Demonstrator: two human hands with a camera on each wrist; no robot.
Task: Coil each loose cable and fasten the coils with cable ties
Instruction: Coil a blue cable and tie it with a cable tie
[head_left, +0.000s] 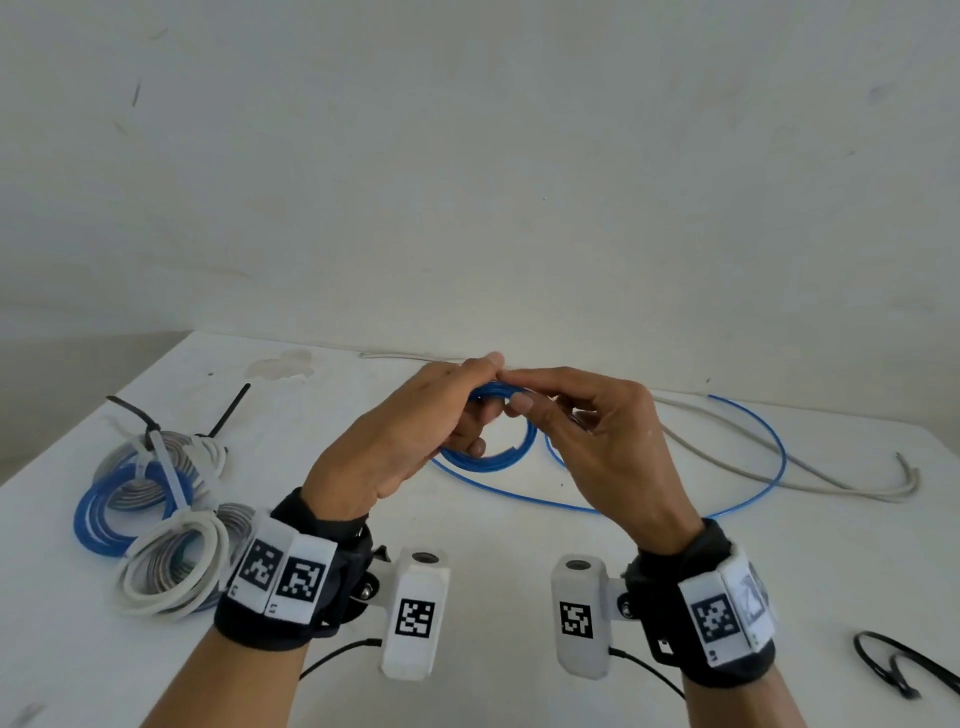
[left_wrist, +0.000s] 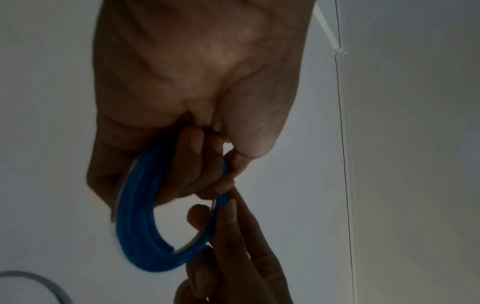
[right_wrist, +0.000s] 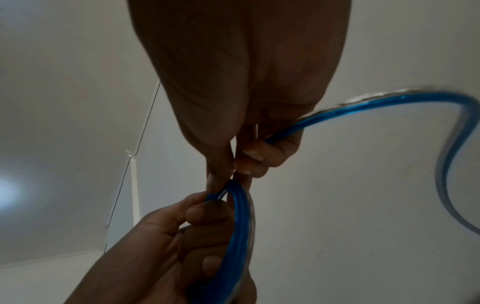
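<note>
Tied coils (head_left: 156, 514): blue, grey and white bundles heaped at 9 o'clock on the desk (head_left: 493, 571), already cinched with white and black ties.
Left hand (head_left: 395, 447): raised over mid-desk, fingers curled round the blue coil (head_left: 493, 457), pinching its stacked turns at the top; the wrist view shows the loop (left_wrist: 137, 226) hanging below the fingers.
Right hand (head_left: 597, 441): just right of the left hand, thumb and forefinger meeting it at the coil's top, remaining fingers curled round the feeding strand (right_wrist: 337, 111).
Blue cable tail (head_left: 753, 436): from the right hand it sweeps out toward 3 o'clock, arcs round and returns along the desk beneath the hands; still loose.
Grey cable (head_left: 779, 457): uncoiled, stretched from 12 to 3 o'clock behind the blue arc.
Black cable ties (head_left: 893, 665): spare, at 4 o'clock, nearer the right hand.
Key relation: the slack lies right of the coil, so the right hand is placed to draw it leftward for the next turn.
Stage, as I judge: blue coil partly wound, not yet tied.
</note>
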